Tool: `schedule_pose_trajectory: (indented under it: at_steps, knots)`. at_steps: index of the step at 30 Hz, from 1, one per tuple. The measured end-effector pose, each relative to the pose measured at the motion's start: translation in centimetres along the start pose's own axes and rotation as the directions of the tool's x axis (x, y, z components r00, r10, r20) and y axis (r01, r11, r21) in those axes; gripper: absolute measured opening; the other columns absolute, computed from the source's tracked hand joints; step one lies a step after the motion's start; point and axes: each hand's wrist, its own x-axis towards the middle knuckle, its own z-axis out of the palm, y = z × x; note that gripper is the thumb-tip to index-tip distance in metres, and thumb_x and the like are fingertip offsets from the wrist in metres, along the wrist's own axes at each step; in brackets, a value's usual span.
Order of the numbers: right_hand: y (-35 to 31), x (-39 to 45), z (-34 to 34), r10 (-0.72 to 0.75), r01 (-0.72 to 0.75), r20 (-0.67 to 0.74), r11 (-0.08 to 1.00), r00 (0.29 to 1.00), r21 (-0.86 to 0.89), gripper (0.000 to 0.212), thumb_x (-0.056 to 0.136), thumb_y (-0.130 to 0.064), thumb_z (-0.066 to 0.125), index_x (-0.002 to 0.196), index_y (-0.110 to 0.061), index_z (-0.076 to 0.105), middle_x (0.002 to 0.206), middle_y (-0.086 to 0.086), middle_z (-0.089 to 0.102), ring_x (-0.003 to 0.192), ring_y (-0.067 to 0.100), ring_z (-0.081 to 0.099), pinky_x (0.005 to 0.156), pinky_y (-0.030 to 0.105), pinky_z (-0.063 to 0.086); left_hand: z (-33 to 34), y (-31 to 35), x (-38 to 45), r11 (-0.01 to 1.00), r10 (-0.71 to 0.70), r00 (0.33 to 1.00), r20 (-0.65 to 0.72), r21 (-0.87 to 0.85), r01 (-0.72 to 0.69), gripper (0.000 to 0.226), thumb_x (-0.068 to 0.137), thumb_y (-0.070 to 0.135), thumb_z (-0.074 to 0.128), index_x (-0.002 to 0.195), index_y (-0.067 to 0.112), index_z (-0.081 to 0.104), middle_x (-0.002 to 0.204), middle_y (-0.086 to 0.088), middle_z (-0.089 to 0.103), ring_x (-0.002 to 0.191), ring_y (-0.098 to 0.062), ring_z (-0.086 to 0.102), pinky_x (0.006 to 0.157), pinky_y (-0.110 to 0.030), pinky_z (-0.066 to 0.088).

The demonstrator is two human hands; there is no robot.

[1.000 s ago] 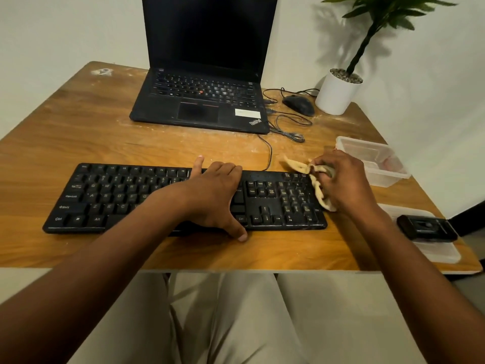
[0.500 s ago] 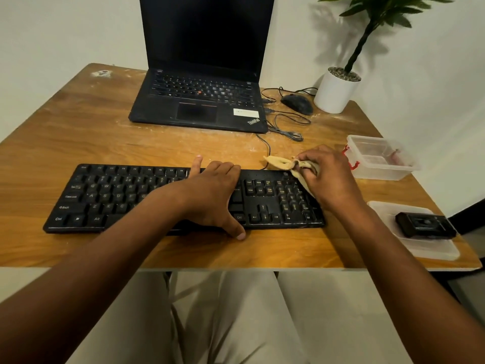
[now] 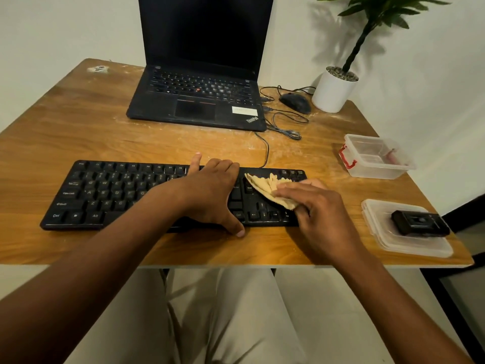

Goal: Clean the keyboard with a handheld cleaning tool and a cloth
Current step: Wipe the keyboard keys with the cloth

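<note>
Wood-grain table [image 3: 78, 143] ran from my lap out to a pale wall, dusty in streaks, and nearest its front edge lay the black keyboard [image 3: 110, 195], square to me. My left hand [image 3: 210, 195] lay across its middle, fingers over the far rim and thumb hooked on the near edge, bracing it rather than gripping anything. My right hand [image 3: 317, 208] pressed the tan cloth [image 3: 265, 187] down onto the block of keys above the arrows, fingers fairly flat over the bunched fabric; I could not tell whether the thumb pinched it underneath. A second before, that hand and the cloth had been off the keyboard's right end, by the number pad; half a second before, over the pad's far corner; so the wipe had travelled leftward across the keys. I judged the cloth pass well under way on the right end, with the letter keys to the left not yet reached. Just right, the black handheld cleaning tool [image 3: 420, 224] sat untouched on a clear lid [image 3: 409, 245]. Farther off stood a clear plastic box [image 3: 378, 158], then the laptop [image 3: 199, 101], a mouse [image 3: 295, 102] and a potted plant [image 3: 334, 90].
</note>
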Motion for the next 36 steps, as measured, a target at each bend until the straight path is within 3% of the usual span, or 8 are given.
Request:
schedule_pose_trajectory:
  at_steps: [6, 9, 11, 18, 23, 27, 32, 36]
  knots:
    - [0.2, 0.7, -2.1, 0.039, -0.035, -0.061, 0.998, 0.997, 0.061, 0.058, 0.083, 0.018, 0.064, 0.12, -0.025, 0.075, 0.119, -0.017, 0.065, 0.116, 0.004, 0.058, 0.098, 0.001, 0.037, 0.0, 0.1, -0.1, 1.0, 0.006, 1.0, -0.01, 0.003, -0.006, 0.141, 0.065, 0.083, 0.07, 0.163, 0.015, -0.006, 0.171, -0.003, 0.002, 0.158, -0.025, -0.004, 0.122, -0.061, -0.016]
    - [0.4, 4.0, -1.4, 0.066, -0.063, -0.165, 0.998, 0.984, 0.024, 0.051, 0.087, 0.014, 0.063, 0.122, -0.022, 0.074, 0.127, -0.006, 0.069, 0.123, 0.013, 0.06, 0.11, 0.026, 0.044, -0.1, 0.2, -0.2, 1.0, -0.01, 1.0, -0.008, -0.004, 0.01, 0.142, 0.065, 0.082, 0.071, 0.163, 0.015, -0.007, 0.172, -0.003, 0.0, 0.158, -0.025, -0.005, 0.122, -0.06, -0.015]
    - [0.3, 4.9, -0.1, 0.084, -0.085, -0.069, 0.996, 0.994, -0.003, 0.049, 0.09, 0.011, 0.063, 0.127, -0.021, 0.071, 0.134, 0.0, 0.068, 0.129, 0.018, 0.058, 0.115, 0.041, 0.044, -0.2, 0.3, -0.2, 1.0, -0.02, 1.0, 0.0, -0.009, 0.02, 0.142, 0.065, 0.082, 0.071, 0.163, 0.016, -0.008, 0.172, -0.003, -0.001, 0.158, -0.025, -0.006, 0.122, -0.06, -0.016]
    - [-0.9, -0.7, 0.7, 0.062, -0.063, 0.032, 0.998, 0.998, 0.013, 0.063, 0.084, 0.019, 0.059, 0.131, -0.02, 0.069, 0.136, -0.009, 0.061, 0.131, -0.006, 0.039, 0.109, -0.001, 0.02, 0.0, 0.1, 0.0, 1.0, -0.016, 1.0, 0.007, 0.001, 0.016, 0.142, 0.065, 0.084, 0.069, 0.163, 0.016, -0.009, 0.172, -0.003, -0.003, 0.158, -0.025, -0.007, 0.122, -0.061, -0.015]
    - [-0.9, -2.3, -1.5, 0.054, -0.057, 0.029, 0.994, 0.998, 0.088, 0.063, 0.082, 0.019, 0.063, 0.127, -0.024, 0.072, 0.129, -0.016, 0.059, 0.124, -0.009, 0.049, 0.102, 0.0, 0.035, 0.1, 0.0, 0.1, 1.0, -0.012, 1.0, 0.002, 0.009, 0.012, 0.143, 0.065, 0.084, 0.069, 0.163, 0.015, -0.009, 0.172, -0.004, -0.003, 0.158, -0.026, -0.007, 0.122, -0.061, -0.013]
    - [0.3, 2.1, -2.1, 0.124, -0.113, -0.159, 0.991, 0.979, 0.076, 0.054, 0.088, 0.014, 0.061, 0.13, -0.02, 0.07, 0.134, -0.001, 0.067, 0.125, 0.008, 0.06, 0.107, 0.022, 0.048, 0.1, 0.0, 0.1, 1.0, -0.01, 1.0, -0.004, 0.001, 0.01, 0.143, 0.064, 0.084, 0.069, 0.163, 0.016, -0.009, 0.172, -0.003, -0.003, 0.158, -0.025, -0.007, 0.122, -0.061, -0.014]
    - [0.3, 4.0, 0.7, 0.109, -0.109, 0.028, 0.994, 0.994, 0.002, 0.053, 0.095, 0.012, 0.053, 0.137, -0.019, 0.063, 0.148, -0.001, 0.054, 0.141, 0.007, 0.043, 0.115, 0.008, 0.021, 0.0, 0.1, -0.1, 1.0, -0.018, 1.0, 0.002, -0.001, 0.018, 0.142, 0.065, 0.083, 0.07, 0.163, 0.016, -0.009, 0.172, -0.002, -0.003, 0.158, -0.024, -0.007, 0.122, -0.061, -0.015]
    - [-0.2, 0.5, 0.6, 0.084, -0.084, 0.039, 0.996, 0.996, 0.002, 0.061, 0.091, 0.016, 0.053, 0.136, -0.022, 0.066, 0.145, -0.009, 0.053, 0.136, -0.007, 0.033, 0.11, 0.001, 0.019, 0.1, 0.0, 0.0, 1.0, -0.002, 1.0, -0.008, -0.004, 0.002, 0.142, 0.066, 0.083, 0.07, 0.163, 0.015, -0.007, 0.172, -0.003, 0.0, 0.158, -0.025, -0.005, 0.122, -0.063, -0.014]
